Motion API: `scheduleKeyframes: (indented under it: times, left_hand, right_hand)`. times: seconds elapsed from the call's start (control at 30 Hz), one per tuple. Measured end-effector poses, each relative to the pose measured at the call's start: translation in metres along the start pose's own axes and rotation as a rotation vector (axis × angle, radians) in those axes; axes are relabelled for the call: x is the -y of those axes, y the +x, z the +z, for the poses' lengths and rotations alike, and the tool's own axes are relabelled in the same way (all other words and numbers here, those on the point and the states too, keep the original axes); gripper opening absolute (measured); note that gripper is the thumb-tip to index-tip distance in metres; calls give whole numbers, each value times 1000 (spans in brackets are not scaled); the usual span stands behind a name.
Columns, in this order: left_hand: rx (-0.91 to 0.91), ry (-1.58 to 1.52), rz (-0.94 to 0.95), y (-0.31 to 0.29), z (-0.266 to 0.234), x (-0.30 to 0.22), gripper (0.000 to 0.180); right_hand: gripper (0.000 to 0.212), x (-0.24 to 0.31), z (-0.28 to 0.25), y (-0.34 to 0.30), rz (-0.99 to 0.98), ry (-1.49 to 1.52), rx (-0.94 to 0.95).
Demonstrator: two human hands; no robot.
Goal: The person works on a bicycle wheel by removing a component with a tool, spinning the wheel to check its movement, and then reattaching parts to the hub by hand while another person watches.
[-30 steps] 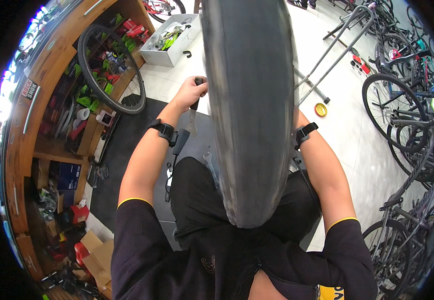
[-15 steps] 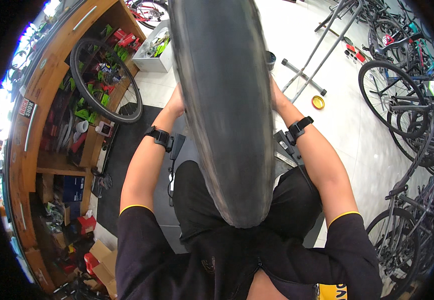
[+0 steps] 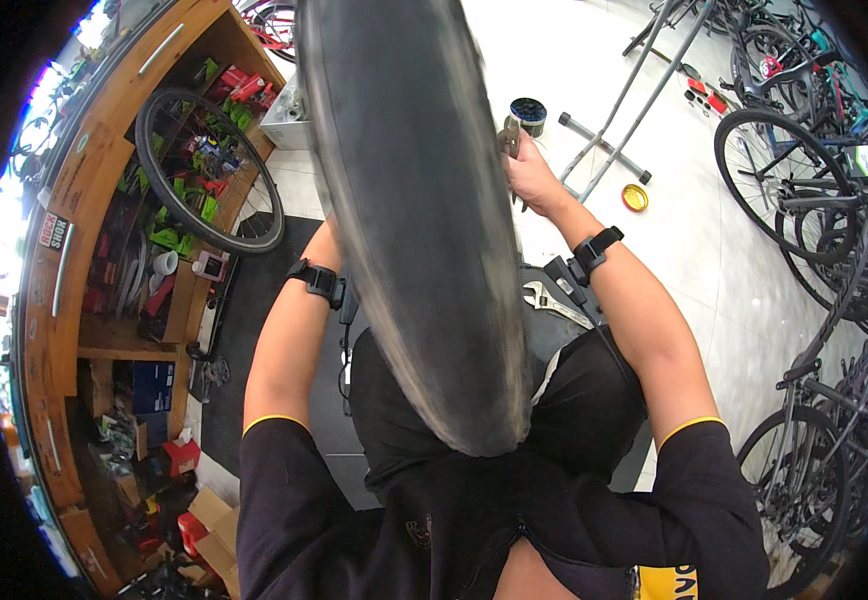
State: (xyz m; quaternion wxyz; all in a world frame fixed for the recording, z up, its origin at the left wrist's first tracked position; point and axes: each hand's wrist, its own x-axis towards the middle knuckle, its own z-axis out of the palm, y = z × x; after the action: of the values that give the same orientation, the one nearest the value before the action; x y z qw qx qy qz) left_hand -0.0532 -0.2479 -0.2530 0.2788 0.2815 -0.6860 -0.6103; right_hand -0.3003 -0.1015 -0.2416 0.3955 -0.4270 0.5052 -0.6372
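A large wheel with a wide black tyre (image 3: 409, 230) stands upright in front of me, its near end between my thighs, the tread dusty along both sides. My right hand (image 3: 536, 180) is beside the tyre's right side, closed around a grey metal tool (image 3: 511, 138) whose exact kind is hard to make out. My left hand is behind the tyre's left side; only the forearm and wrist (image 3: 322, 250) show, and its fingers are hidden. To the right of the tyre, below my right hand, lies a silver adjustable wrench (image 3: 557, 304).
A round dark tin (image 3: 528, 116) stands past my right hand, with a yellow lid (image 3: 635, 198) on the floor nearby. Metal stand legs (image 3: 619, 120) rise beyond. Bicycles (image 3: 804, 210) line the right; a spare wheel (image 3: 211, 170) leans on wooden shelving (image 3: 134, 352) at left.
The tyre has shifted and leaned leftward. My right hand, mostly hidden behind it before, now shows with the metal tool; the tin and adjustable wrench are more exposed.
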Motion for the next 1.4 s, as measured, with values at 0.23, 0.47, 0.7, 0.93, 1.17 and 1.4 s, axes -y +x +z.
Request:
scheduleKeyframes:
  times: [0.23,0.47,0.7,0.93,1.17,1.4]
  left_hand:
    - [-4,0,3,7,-6,3,10]
    - [-12,-9,3,4,-10,9,9]
    - [-1,-12,5,7,-12,17,9]
    - [9,-10,-2,11,-21,27,10]
    - [67,222,2,9,-24,13,6]
    - [-10,-46,-106,-2,-2,-1,4]
  right_hand:
    - [22,6,-3,-3,89,53,34]
    - [22,5,-3,-5,92,77,36]
    - [25,3,-4,-5,98,41,44]
    - [23,1,2,0,100,23,23]
    - [28,-2,-3,1,93,-34,34]
    - [28,-7,-6,-3,109,-73,12]
